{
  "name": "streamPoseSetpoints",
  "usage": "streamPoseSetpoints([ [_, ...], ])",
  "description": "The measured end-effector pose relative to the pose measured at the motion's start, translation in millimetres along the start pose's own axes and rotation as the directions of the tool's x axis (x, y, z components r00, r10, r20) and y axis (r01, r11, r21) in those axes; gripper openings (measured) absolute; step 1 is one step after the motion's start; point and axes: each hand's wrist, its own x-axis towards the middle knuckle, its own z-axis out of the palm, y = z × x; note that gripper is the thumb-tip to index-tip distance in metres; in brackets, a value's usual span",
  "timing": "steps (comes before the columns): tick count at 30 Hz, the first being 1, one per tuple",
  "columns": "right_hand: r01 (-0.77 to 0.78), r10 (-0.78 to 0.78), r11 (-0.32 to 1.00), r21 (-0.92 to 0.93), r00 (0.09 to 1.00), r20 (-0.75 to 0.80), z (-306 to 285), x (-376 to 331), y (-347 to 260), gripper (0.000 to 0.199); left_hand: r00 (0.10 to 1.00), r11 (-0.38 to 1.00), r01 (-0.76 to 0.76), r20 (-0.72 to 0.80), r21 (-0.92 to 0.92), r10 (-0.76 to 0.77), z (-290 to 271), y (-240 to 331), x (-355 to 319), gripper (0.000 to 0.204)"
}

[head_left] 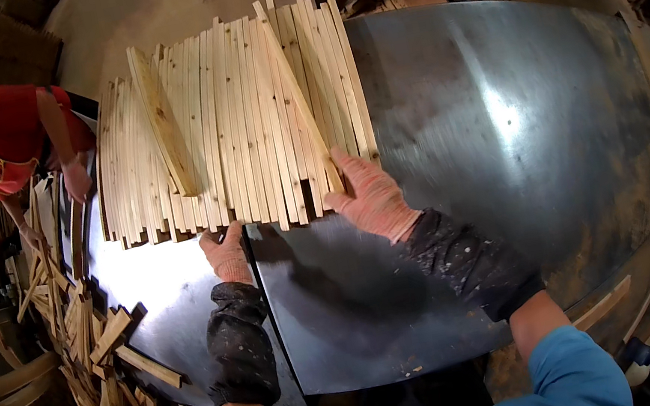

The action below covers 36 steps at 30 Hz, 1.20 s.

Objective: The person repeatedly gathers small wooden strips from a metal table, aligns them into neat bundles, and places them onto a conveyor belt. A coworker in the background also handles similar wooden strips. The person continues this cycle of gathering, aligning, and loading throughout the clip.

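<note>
Your left hand (pixel 227 255) lies open, fingertips against the near ends of the wooden slats (pixel 233 123); your right hand (pixel 367 195) rests flat and open on their right edge, gripping nothing. The slats lie side by side at upper centre on the metal tabletop (pixel 503 128). You appear to be squaring the row; even pressure from both hands is required. A person in red (pixel 17 135) works at upper left beside scrap offcuts (pixel 103 373).

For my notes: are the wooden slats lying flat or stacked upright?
Flat: the wooden slats lie side by side on the metal table, two lying slanted on top.
</note>
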Motion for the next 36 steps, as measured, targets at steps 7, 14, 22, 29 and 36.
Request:
streamPoseSetpoints([
  [7,-0.238,0.300,0.898,0.370,0.946,-0.120,-9.5,22.5,72.8,0.078,0.999,0.995,0.020,0.026,0.102,-0.023,6.1,9.0,-16.6,0.070],
  [14,-0.409,0.422,0.904,0.126,0.901,-0.103,-52.0,75.8,87.7,0.081,0.940,0.767,-0.174,0.337,0.618,-0.058,19.8,64.3,-37.9,0.068],
  [22,-0.438,0.427,0.899,0.021,0.864,-0.265,-19.8,115.6,83.4,0.084,0.983,0.815,-0.174,0.143,0.552,0.113,108.1,82.6,14.8,0.097],
  [29,-0.509,0.507,0.859,0.058,0.828,-0.240,-34.3,26.2,70.7,0.080,0.983,0.891,-0.159,0.156,0.426,0.101,55.3,72.6,-83.4,0.073],
  [36,-0.566,0.567,0.822,0.063,0.802,-0.187,-49.7,-193.7,70.9,0.079,0.972,0.927,0.069,0.184,0.369,-0.145,-54.2,2.3,-247.9,0.072],
])
